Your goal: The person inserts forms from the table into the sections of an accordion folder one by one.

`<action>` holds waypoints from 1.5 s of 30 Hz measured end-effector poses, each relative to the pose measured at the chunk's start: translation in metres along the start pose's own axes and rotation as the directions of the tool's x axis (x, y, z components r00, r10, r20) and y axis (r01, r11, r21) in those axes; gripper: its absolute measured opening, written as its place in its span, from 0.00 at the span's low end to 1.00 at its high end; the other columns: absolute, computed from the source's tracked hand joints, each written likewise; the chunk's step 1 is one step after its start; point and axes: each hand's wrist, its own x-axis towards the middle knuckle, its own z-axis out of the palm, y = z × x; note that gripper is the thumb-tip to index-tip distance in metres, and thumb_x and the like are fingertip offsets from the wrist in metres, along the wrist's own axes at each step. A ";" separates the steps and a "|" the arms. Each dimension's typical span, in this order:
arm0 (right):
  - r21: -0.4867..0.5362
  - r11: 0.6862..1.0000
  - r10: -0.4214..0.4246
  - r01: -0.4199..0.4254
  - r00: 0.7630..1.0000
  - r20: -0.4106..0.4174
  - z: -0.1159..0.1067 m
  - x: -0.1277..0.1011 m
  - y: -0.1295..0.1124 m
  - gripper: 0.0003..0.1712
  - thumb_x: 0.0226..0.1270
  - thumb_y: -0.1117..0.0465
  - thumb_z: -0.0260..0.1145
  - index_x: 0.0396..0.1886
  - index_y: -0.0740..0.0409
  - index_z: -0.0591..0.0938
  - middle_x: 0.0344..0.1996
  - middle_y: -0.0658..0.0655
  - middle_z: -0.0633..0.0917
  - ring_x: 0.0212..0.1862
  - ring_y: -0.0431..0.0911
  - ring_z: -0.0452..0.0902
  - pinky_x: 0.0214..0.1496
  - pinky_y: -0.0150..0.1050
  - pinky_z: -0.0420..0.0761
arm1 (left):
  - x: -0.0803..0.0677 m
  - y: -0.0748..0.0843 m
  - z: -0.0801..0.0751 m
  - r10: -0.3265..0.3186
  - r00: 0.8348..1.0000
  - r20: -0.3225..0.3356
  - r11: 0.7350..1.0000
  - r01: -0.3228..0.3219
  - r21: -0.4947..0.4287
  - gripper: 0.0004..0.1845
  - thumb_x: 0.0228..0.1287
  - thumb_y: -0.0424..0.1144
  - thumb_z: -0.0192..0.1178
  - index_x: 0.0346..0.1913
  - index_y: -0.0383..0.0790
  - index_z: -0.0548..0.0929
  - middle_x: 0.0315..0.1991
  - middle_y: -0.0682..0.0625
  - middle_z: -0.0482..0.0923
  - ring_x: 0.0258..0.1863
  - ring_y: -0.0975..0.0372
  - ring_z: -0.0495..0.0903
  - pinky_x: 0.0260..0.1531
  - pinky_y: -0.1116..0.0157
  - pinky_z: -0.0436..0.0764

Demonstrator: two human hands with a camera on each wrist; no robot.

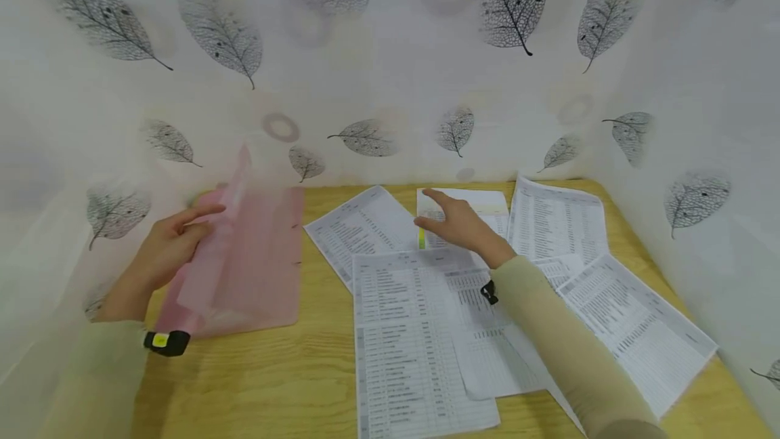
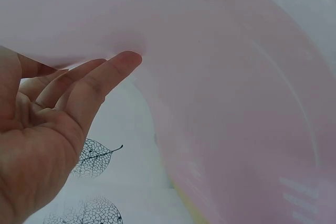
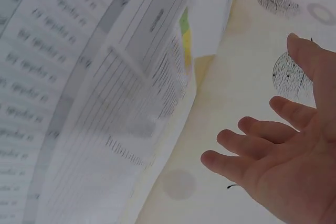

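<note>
My left hand [image 1: 183, 229] is at the left of the wooden table, its straight fingers [image 2: 100, 77] pressed against the raised front cover of a pink translucent folder [image 1: 262, 269]. The cover [image 2: 236, 103] curves up over that hand; the folder's back lies flat on the table. My right hand [image 1: 453, 219] hovers with spread, relaxed fingers [image 3: 247, 135] over printed sheets at the back middle and holds nothing. Just under it lies a sheet [image 1: 487, 205] with a yellow-green tab [image 3: 185, 35] on its edge.
Several printed table sheets [image 1: 414, 344] overlap across the middle and right of the wooden table [image 1: 274, 385]. White leaf-patterned sheeting [image 1: 390, 87] walls in the table at the back and both sides. A black wrist device [image 1: 166, 342] sits at my left sleeve.
</note>
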 end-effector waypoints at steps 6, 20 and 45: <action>0.013 0.999 0.045 -0.044 0.997 -0.057 -0.017 -0.014 0.032 0.46 0.78 0.37 0.62 0.85 0.54 0.59 0.79 0.68 0.67 0.76 0.67 0.68 0.73 0.66 0.71 | -0.002 -0.001 -0.001 -0.002 1.000 -0.004 1.000 0.002 0.008 0.28 0.84 0.50 0.50 0.78 0.43 0.71 0.19 0.59 0.63 0.19 0.64 0.66 0.23 0.63 0.70; 0.249 0.942 0.278 -0.226 0.940 -0.200 -0.072 -0.053 0.112 0.42 0.82 0.40 0.57 0.80 0.65 0.66 0.72 0.71 0.75 0.65 0.60 0.81 0.67 0.54 0.80 | -0.001 0.000 0.001 0.013 1.000 0.005 0.999 -0.013 0.040 0.27 0.85 0.51 0.47 0.79 0.45 0.71 0.19 0.58 0.63 0.19 0.62 0.67 0.24 0.63 0.71; 0.569 0.706 0.599 -0.422 0.784 -0.162 -0.133 -0.125 0.223 0.47 0.82 0.42 0.55 0.81 0.73 0.56 0.30 0.30 0.82 0.37 0.31 0.87 0.45 0.30 0.87 | -0.003 -0.005 -0.002 0.006 1.000 -0.008 1.000 -0.006 -0.017 0.27 0.84 0.48 0.50 0.78 0.43 0.71 0.19 0.60 0.64 0.19 0.64 0.66 0.23 0.63 0.71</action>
